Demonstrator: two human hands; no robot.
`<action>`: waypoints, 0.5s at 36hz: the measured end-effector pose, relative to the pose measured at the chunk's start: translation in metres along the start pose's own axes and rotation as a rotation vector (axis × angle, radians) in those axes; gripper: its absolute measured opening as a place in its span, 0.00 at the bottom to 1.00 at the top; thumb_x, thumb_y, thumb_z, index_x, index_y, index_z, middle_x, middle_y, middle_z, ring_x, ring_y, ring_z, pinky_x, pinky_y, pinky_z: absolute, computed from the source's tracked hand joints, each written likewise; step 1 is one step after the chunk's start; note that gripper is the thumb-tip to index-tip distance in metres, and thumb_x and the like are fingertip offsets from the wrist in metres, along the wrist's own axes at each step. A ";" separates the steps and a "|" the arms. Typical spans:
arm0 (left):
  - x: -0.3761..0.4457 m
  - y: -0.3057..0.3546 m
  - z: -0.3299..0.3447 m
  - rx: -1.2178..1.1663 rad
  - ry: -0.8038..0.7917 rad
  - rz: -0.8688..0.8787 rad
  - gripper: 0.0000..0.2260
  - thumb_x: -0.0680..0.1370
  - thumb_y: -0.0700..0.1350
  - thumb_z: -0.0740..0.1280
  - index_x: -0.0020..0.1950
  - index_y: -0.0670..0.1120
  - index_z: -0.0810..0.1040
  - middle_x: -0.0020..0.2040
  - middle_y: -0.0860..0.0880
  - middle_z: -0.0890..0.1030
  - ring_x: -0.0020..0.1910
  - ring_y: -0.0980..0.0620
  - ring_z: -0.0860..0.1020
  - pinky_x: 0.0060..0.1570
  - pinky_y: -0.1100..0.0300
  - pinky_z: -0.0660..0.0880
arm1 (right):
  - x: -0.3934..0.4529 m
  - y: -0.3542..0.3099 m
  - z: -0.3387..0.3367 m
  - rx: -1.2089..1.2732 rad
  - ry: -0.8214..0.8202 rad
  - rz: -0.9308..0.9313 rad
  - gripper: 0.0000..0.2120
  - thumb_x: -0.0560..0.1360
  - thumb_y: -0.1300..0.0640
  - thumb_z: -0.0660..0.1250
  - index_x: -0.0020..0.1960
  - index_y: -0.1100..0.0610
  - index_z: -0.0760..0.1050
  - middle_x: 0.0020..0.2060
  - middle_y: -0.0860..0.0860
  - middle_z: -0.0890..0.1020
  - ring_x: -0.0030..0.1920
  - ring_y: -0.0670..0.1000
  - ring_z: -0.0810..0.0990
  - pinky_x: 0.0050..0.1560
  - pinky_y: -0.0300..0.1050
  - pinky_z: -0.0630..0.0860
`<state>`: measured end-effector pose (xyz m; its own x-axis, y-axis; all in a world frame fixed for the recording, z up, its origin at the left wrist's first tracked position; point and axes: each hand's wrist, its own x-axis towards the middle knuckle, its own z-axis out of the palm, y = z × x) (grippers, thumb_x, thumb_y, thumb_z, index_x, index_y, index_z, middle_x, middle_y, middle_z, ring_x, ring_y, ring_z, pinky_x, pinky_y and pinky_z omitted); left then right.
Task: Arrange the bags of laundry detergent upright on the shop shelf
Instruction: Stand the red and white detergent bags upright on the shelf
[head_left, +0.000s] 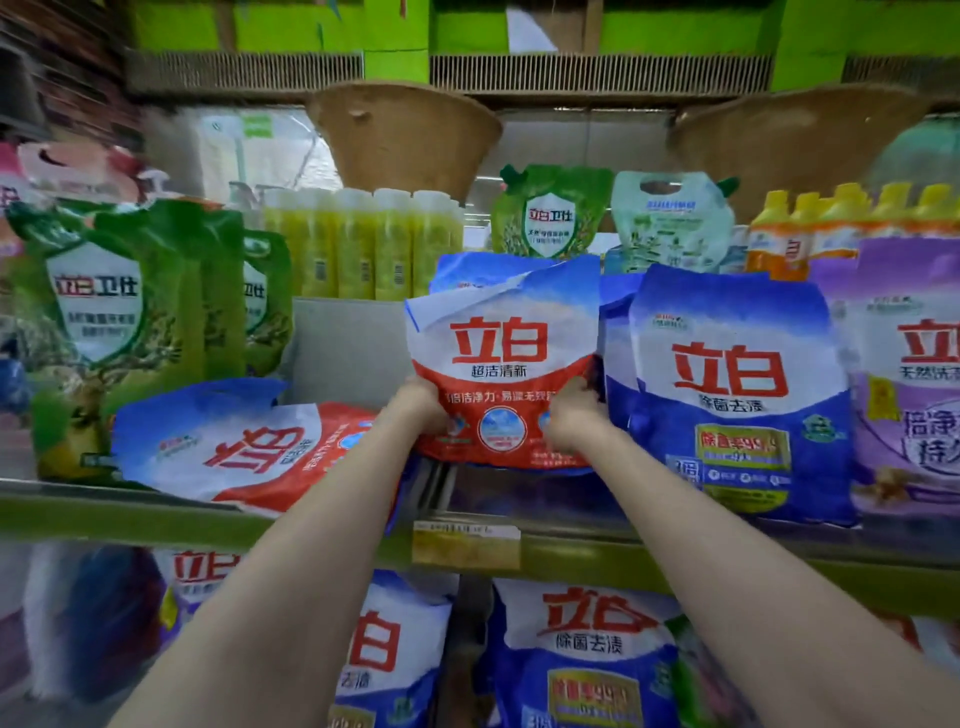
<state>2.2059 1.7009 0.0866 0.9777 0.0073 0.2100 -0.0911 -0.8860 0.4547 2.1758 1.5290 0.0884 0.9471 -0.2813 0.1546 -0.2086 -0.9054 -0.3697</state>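
The red bag (501, 364) looks soft and slumpy, likely heavy with powder, so grip it low at both sides. Your left hand (423, 408) and right hand (574, 415) clamp its lower edges, holding it upright above the shelf (156, 512). Left of your hands another red bag (244, 447) lies flat; right stands a blue bag (737, 395).

Detergent brand lettering across the shelf

The centre red-and-white bag (501, 364) reads 立白 over 超洁清新. The blue bag (737, 395) to its right reads 立白 and 除菌去渍. At left, the green pouch (98, 306) shows 立白卫士, as does the smaller green pouch (548, 218) at upper centre.
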 end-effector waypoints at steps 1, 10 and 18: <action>0.000 -0.001 0.002 0.026 0.003 -0.002 0.30 0.73 0.47 0.72 0.71 0.39 0.66 0.70 0.39 0.69 0.67 0.43 0.71 0.66 0.56 0.67 | 0.001 0.001 0.004 -0.030 0.009 -0.003 0.40 0.76 0.58 0.64 0.74 0.70 0.41 0.73 0.64 0.58 0.72 0.62 0.62 0.68 0.52 0.66; -0.039 -0.001 0.010 0.337 0.194 -0.040 0.25 0.78 0.54 0.61 0.69 0.39 0.65 0.68 0.40 0.70 0.68 0.41 0.68 0.65 0.51 0.65 | -0.025 -0.001 -0.007 -0.357 0.119 -0.022 0.24 0.77 0.60 0.63 0.70 0.64 0.60 0.64 0.60 0.70 0.62 0.59 0.75 0.53 0.51 0.77; -0.083 -0.028 -0.022 0.437 0.271 -0.008 0.22 0.77 0.57 0.61 0.64 0.43 0.71 0.64 0.40 0.73 0.66 0.40 0.69 0.63 0.49 0.66 | -0.053 -0.013 -0.006 -0.518 0.350 -0.397 0.23 0.78 0.54 0.59 0.70 0.60 0.60 0.65 0.60 0.71 0.63 0.59 0.72 0.60 0.54 0.69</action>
<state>2.1233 1.7352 0.0752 0.8884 0.0839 0.4513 0.0611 -0.9960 0.0649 2.1273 1.5536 0.0901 0.8599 0.0917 0.5021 -0.0374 -0.9698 0.2411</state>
